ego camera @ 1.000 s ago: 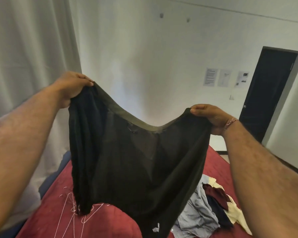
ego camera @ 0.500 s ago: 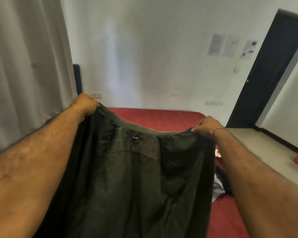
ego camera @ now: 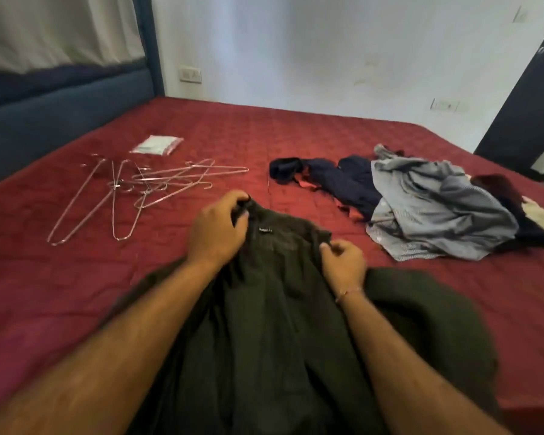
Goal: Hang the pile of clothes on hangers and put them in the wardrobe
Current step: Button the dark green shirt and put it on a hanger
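Dark garment: a dark olive-green cloth shirt [ego camera: 274, 324] lies spread on the bed at the near edge, its collar end pointing away from the person and its lower part running out of view at the bottom.
Left hand: the left hand [ego camera: 219, 226] has its fingers curled round the bunched collar edge at the shirt's far left corner, gripping it.
Right hand: the right hand [ego camera: 343, 262], a thin bracelet [ego camera: 347, 293] at its wrist, pinches a fold of the same shirt at the collar's right side.
Bed: a bed with a quilted dark red cover [ego camera: 44, 293] carries everything; bare cover shows left of the shirt and right of it up to the near right corner, where the edge drops away.
Hangers: a loose heap of thin metal wire hangers [ego camera: 145, 189] lies left of centre, apart from the shirt, beyond the left hand.
Clothes pile: a crumpled pile of clothes [ego camera: 421, 202] lies to the right, grey-blue striped fabric on top, navy pieces on its left, dark red and cream pieces at its far right; a strip of bare cover separates it from the shirt.
Packet: a small flat clear plastic packet [ego camera: 157, 145] lies just beyond the hangers.
Headboard: a dark blue padded headboard [ego camera: 60, 111] bounds the bed's left side.
Far edge: the bed's far edge meets a white wall [ego camera: 327, 51]; a dark door [ego camera: 525, 105] stands at far right.
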The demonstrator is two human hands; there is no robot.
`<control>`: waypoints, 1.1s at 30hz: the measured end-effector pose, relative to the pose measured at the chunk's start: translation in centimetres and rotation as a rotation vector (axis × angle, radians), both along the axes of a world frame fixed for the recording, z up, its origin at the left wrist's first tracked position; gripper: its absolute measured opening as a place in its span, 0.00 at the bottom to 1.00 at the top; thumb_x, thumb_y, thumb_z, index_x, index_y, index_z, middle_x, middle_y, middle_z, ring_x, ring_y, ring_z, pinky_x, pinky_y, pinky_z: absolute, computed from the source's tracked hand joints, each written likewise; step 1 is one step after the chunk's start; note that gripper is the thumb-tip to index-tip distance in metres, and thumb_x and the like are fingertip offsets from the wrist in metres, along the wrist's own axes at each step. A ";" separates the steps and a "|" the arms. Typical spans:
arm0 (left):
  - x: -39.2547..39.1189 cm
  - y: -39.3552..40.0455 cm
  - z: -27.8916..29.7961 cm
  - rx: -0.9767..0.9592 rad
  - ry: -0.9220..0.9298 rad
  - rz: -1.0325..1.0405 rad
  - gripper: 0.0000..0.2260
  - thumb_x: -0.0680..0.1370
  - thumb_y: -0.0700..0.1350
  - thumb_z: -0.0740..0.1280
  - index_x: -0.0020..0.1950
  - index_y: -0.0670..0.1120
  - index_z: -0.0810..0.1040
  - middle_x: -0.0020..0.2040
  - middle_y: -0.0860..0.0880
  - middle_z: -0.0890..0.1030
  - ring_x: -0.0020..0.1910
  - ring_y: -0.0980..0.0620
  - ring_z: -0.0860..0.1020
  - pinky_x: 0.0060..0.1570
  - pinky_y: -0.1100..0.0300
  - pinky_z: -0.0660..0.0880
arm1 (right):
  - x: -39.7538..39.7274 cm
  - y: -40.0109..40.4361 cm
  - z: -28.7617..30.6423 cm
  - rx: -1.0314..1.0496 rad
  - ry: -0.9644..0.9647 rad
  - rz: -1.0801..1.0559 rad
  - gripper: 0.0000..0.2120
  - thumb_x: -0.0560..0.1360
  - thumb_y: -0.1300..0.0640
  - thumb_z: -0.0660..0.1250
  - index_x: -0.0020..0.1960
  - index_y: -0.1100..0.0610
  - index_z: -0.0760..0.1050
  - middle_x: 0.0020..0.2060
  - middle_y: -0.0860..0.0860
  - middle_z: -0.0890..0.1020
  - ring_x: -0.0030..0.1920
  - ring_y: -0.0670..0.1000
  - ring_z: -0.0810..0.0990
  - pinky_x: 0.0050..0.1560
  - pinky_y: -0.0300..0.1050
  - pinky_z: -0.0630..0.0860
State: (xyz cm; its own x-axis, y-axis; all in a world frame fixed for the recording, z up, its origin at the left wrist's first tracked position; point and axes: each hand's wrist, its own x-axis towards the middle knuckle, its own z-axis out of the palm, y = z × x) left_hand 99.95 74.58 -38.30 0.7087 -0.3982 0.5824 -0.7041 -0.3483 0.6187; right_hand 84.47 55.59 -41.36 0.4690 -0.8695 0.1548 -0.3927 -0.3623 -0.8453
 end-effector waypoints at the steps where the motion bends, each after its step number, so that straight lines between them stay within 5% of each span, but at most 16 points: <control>1: -1.5 0.0 -3.2 0.042 0.044 -0.045 0.14 0.76 0.44 0.72 0.61 0.53 0.81 0.52 0.51 0.86 0.51 0.48 0.84 0.52 0.53 0.80 | -0.4 0.4 -2.1 0.022 0.010 0.011 0.06 0.76 0.55 0.74 0.48 0.58 0.86 0.42 0.56 0.87 0.46 0.57 0.85 0.50 0.48 0.77; 5: -2.9 -0.7 -7.9 0.210 0.122 -0.148 0.14 0.77 0.50 0.73 0.62 0.51 0.83 0.56 0.52 0.85 0.54 0.52 0.82 0.57 0.57 0.77 | 0.0 -1.2 -3.7 0.055 -0.080 0.007 0.08 0.76 0.55 0.74 0.38 0.54 0.81 0.30 0.46 0.80 0.32 0.42 0.76 0.42 0.43 0.70; 10: -1.6 -1.0 -7.9 0.193 0.166 -0.185 0.18 0.77 0.43 0.61 0.63 0.46 0.85 0.59 0.49 0.85 0.59 0.51 0.81 0.65 0.57 0.74 | 0.5 -2.6 -4.7 0.235 -0.179 0.025 0.12 0.74 0.55 0.72 0.32 0.53 0.82 0.32 0.48 0.80 0.36 0.46 0.75 0.42 0.44 0.71; 15: -1.6 -0.6 -8.5 0.131 0.169 -0.211 0.29 0.75 0.37 0.59 0.76 0.49 0.74 0.64 0.44 0.83 0.65 0.48 0.80 0.69 0.55 0.74 | 0.2 -2.7 -4.6 0.361 -0.317 0.054 0.05 0.65 0.51 0.70 0.33 0.48 0.85 0.35 0.49 0.80 0.40 0.48 0.76 0.45 0.47 0.74; 22: -3.2 0.4 -7.8 0.381 0.098 -0.164 0.37 0.78 0.45 0.72 0.83 0.59 0.57 0.57 0.42 0.78 0.59 0.40 0.78 0.63 0.46 0.76 | -2.2 -1.3 -3.4 0.278 -0.137 0.019 0.07 0.64 0.48 0.69 0.39 0.47 0.85 0.34 0.46 0.86 0.39 0.49 0.83 0.53 0.56 0.83; 27: -4.0 0.7 -7.0 0.410 -0.024 -0.220 0.40 0.78 0.45 0.73 0.84 0.55 0.55 0.64 0.49 0.76 0.62 0.46 0.74 0.62 0.48 0.76 | -3.4 -0.2 -3.6 0.099 -0.017 0.106 0.05 0.70 0.53 0.77 0.41 0.55 0.86 0.36 0.46 0.86 0.37 0.42 0.81 0.47 0.41 0.78; 30: -4.0 1.2 -7.1 0.390 0.017 -0.228 0.29 0.78 0.48 0.73 0.78 0.51 0.69 0.67 0.51 0.74 0.59 0.50 0.77 0.61 0.49 0.77 | -3.5 0.1 -3.5 0.067 -0.028 0.075 0.05 0.73 0.54 0.77 0.46 0.56 0.87 0.40 0.46 0.87 0.41 0.43 0.83 0.50 0.40 0.77; 33: -4.2 1.8 -7.2 0.191 0.040 -0.120 0.10 0.80 0.44 0.69 0.61 0.46 0.82 0.59 0.51 0.78 0.49 0.53 0.79 0.56 0.50 0.78 | -3.5 0.3 -3.3 0.064 -0.039 0.061 0.05 0.74 0.54 0.75 0.42 0.55 0.85 0.37 0.42 0.84 0.38 0.37 0.79 0.47 0.39 0.72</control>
